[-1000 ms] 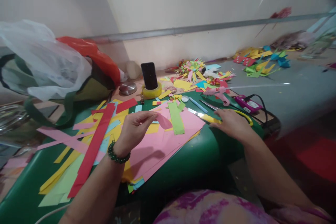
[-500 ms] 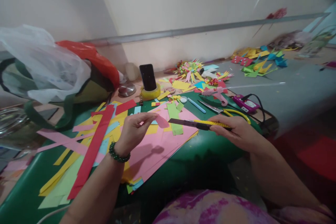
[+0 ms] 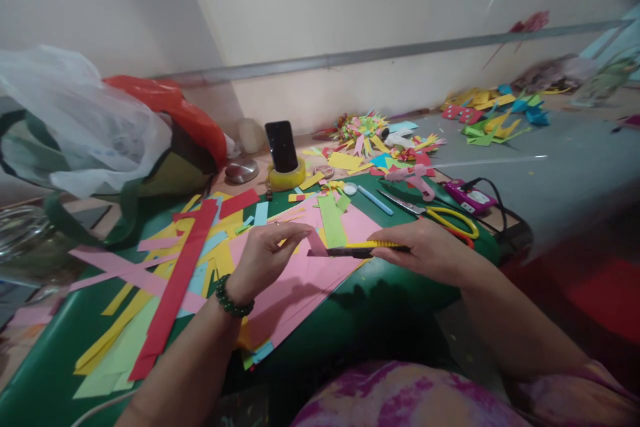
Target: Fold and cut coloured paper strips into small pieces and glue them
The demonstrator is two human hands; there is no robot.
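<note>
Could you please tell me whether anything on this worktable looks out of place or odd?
A slim black phone stands propped up at a round yellow tape roll, an improvised-looking stand. Left of the person's left hand, long narrow pink paper strips lie askew, crossed in an X. Otherwise, nothing stands out.

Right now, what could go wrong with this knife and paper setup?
1. Cut fingers: the knife in the right hand points toward the left hand, so a slip might reach its fingertips.
2. Bad cut: the small pink paper strip is pinched at its upper end, with the blade at its lower end; it may bend or tear.
3. Snag: the scissors lie just beyond the right hand, which could knock them.
</note>
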